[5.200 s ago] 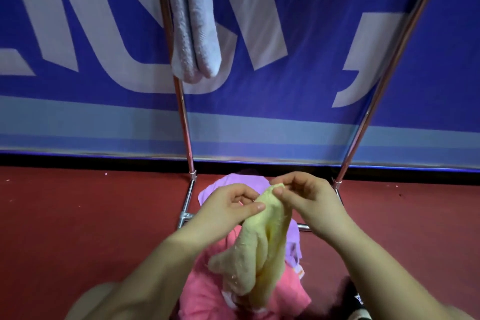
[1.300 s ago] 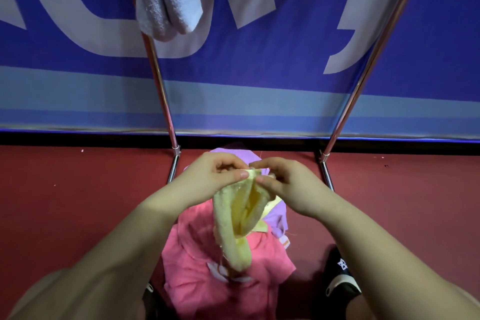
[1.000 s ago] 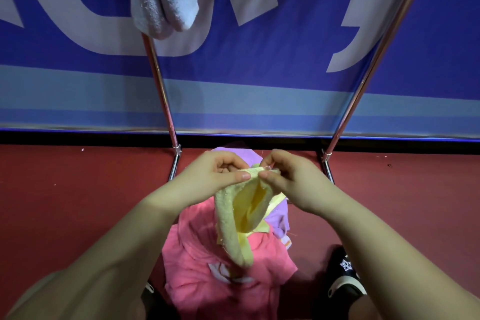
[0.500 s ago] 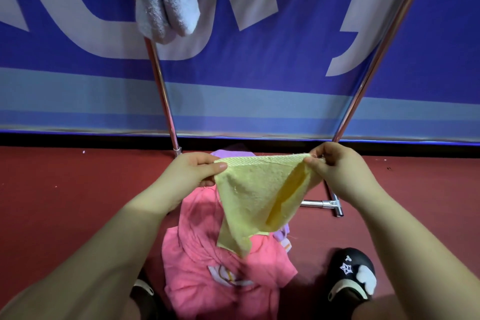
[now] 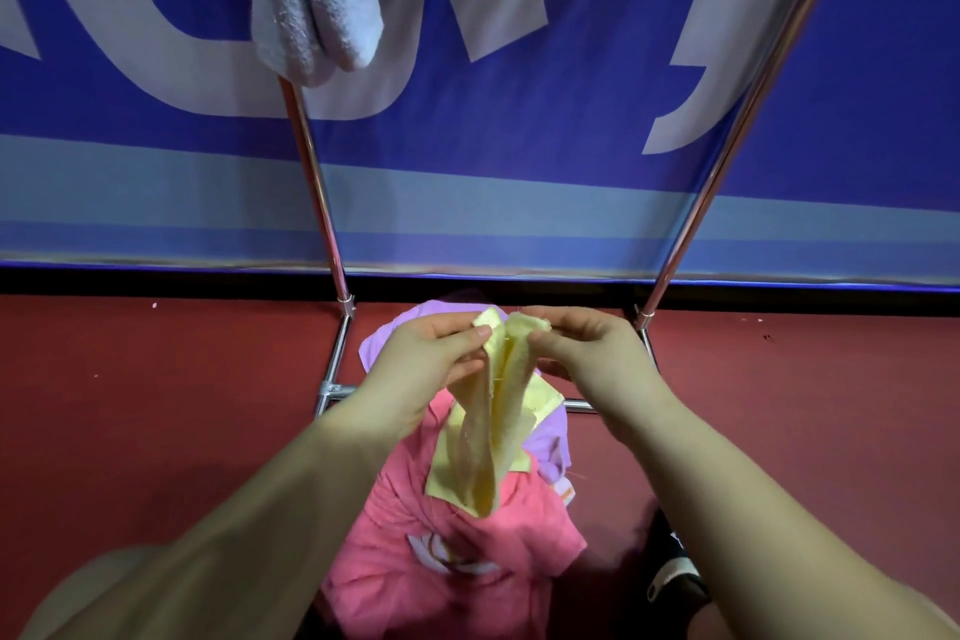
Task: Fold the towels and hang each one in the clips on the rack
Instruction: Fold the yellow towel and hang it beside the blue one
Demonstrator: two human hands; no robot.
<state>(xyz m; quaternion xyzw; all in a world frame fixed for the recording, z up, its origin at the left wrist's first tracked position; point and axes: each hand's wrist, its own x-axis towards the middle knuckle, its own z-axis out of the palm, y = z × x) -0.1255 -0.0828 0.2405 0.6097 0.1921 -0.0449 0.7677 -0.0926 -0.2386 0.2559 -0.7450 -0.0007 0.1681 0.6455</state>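
Note:
A yellow towel [image 5: 491,437] hangs folded in half between my two hands, over the floor in front of the rack. My left hand [image 5: 423,364] pinches its top left corners and my right hand [image 5: 587,353] pinches the top right corners; the two hands almost touch. A white towel [image 5: 317,0] hangs folded at the top left of the rack; its clip is out of view. The rack's left post [image 5: 311,161] and right post [image 5: 737,120] are shiny metal tubes.
On the red floor under my hands lies a pile: a pink towel [image 5: 452,561], a purple towel [image 5: 545,442] and a flat yellow cloth [image 5: 540,405]. A black shoe [image 5: 675,582] is at the lower right. A blue banner [image 5: 519,120] stands behind the rack.
Half a second ago the yellow towel was stretched wide between my hands. My hands have come together, so the towel now hangs doubled.

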